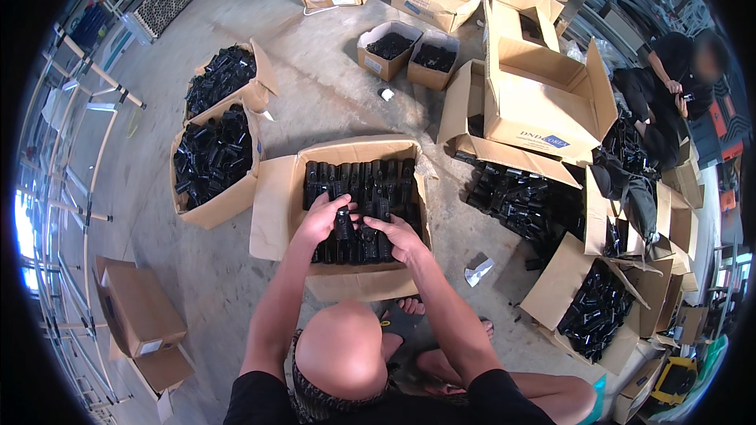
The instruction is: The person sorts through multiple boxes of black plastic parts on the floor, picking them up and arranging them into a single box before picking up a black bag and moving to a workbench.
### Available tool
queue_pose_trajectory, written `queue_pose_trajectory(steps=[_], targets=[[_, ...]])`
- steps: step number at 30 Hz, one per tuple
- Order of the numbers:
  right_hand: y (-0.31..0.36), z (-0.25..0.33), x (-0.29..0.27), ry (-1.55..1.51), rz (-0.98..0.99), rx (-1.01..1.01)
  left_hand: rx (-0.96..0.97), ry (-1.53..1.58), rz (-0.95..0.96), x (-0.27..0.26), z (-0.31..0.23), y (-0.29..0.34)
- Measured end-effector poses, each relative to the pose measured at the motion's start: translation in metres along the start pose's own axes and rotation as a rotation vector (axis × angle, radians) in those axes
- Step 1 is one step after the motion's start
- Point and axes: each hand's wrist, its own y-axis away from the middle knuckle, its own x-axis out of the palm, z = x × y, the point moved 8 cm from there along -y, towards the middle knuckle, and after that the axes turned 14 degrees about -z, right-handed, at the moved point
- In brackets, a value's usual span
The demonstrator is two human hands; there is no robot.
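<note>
An open cardboard box (pixel 272 208) stands on the floor in front of my knees. Black tube-like parts (pixel 354 175) line it in close, upright rows. Over the box, my left hand (pixel 319 220) is closed around one black part (pixel 344 225), its thumb along the top. Close beside it, my right hand (pixel 402 238) has its thumb and fingers curled at another black part (pixel 370 238) above the rows. My fingers partly hide both pieces, so their exact kind cannot be made out.
Two boxes heaped with black parts (pixel 214 156) stand to the left. More loose black parts (pixel 516 201) spill beside large open cartons (pixel 543 102) on the right. Another person (pixel 669 98) sits at far right, handling something small. A metal rack (pixel 87 189) lines the left edge.
</note>
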Motion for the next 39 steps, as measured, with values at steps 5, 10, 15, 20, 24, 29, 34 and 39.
queue_pose_trajectory(steps=[5, 10, 15, 20, 24, 29, 34, 39], targets=[[-0.065, 0.024, 0.031, 0.138, -0.084, -0.258, 0.438, -0.806, -0.275, -0.021, -0.045, -0.05], [-0.125, 0.045, 0.018, 0.924, -0.522, -0.681, 1.03, -1.213, -0.506, 0.012, -0.071, -0.033], [-0.111, 0.022, 0.016, 0.924, -0.498, -0.577, 1.139, -1.461, -0.258, -0.009, 0.006, -0.047], [-0.084, 0.052, 0.04, 0.692, -0.474, -0.887, 1.216, -1.458, -0.285, 0.018, -0.006, -0.032], [-0.039, 0.095, 0.054, 0.694, -0.36, -1.08, 1.13, -1.618, -0.149, 0.019, 0.006, -0.047], [0.067, 0.164, -0.081, 0.49, -0.401, -1.164, 1.169, -1.56, -0.169, 0.025, 0.004, -0.047], [0.058, 0.19, -0.29, 0.937, -1.294, -0.597, 1.053, -1.519, -0.134, 0.036, 0.005, -0.048], [-0.009, 0.158, -0.299, 1.555, -1.123, -0.28, 0.983, -1.375, -0.079, 0.038, 0.003, -0.022]])
